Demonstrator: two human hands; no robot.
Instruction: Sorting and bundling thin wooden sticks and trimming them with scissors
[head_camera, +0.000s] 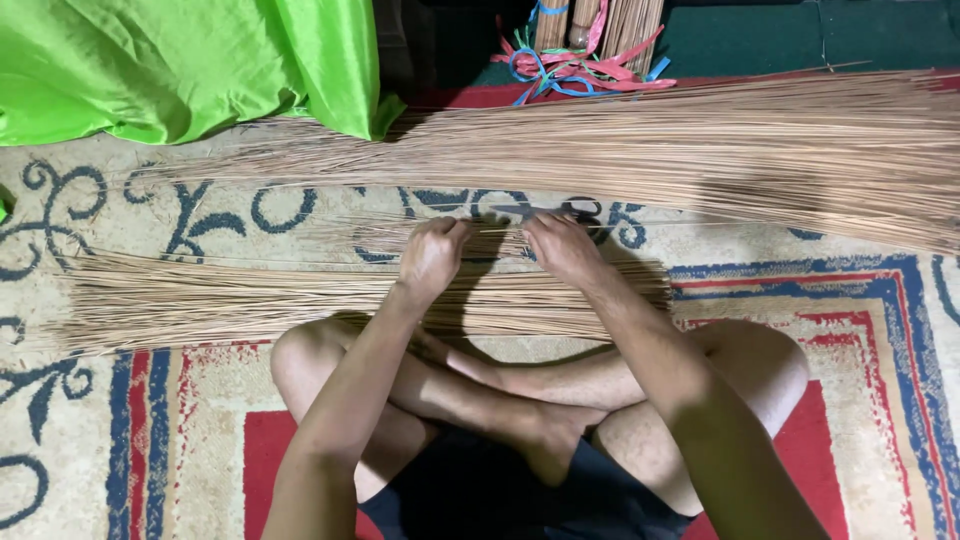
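I sit cross-legged on a patterned carpet (150, 440). My left hand (432, 255) and my right hand (562, 245) are both closed on a small bundle of thin brown sticks (380, 235) held a little above the floor, the hands about a hand's width apart. Just below the hands lies a flat pile of the same thin sticks (200, 300), stretching left across the carpet. A much larger heap of long sticks (700, 150) lies beyond the hands, fanning out to the right.
A bright green cloth (180, 60) is bunched at the top left. Coloured plastic ribbons (580, 65) and upright stick bundles (610, 20) sit at the top centre. My bare knees (760, 365) frame the lower part of the view.
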